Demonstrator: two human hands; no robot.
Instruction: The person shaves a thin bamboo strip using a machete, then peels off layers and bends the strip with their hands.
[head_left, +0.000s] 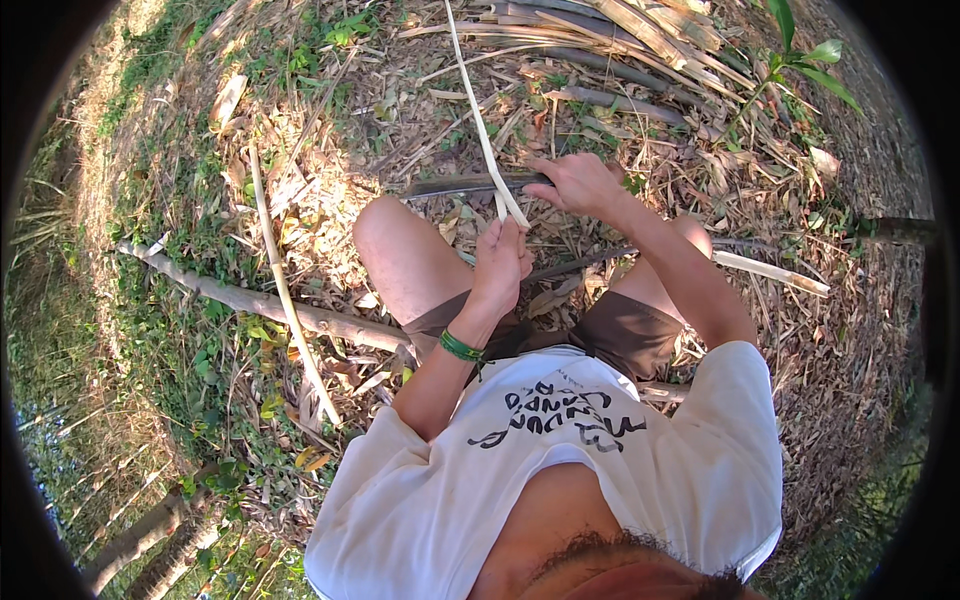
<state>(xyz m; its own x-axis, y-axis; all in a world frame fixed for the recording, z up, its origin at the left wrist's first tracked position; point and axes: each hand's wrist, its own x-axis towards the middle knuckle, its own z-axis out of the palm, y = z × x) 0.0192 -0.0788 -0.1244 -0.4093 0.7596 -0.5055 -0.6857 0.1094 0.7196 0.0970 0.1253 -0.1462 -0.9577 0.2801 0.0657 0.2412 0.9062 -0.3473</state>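
Observation:
Low over my lap, my left hand (503, 262) is closed around the near end of a long pale strip of split wood or bamboo (475, 105). The strip runs away from me past the top of the view. Near my fingers it looks parted into two pieces. My right hand (582, 187) grips a large knife (445, 187), its handle mostly hidden in the fingers. The dark blade points left, crossing the strip just beyond my left hand. Whether blade and strip touch, I cannot tell.
A pile of split strips and poles (620, 50) lies at the far right. To the left, a pale stick (275, 250) crosses a thicker pole (230, 295). Another cut piece (775, 272) rests right of my knee. A leafy plant (790, 65) grows at the far right.

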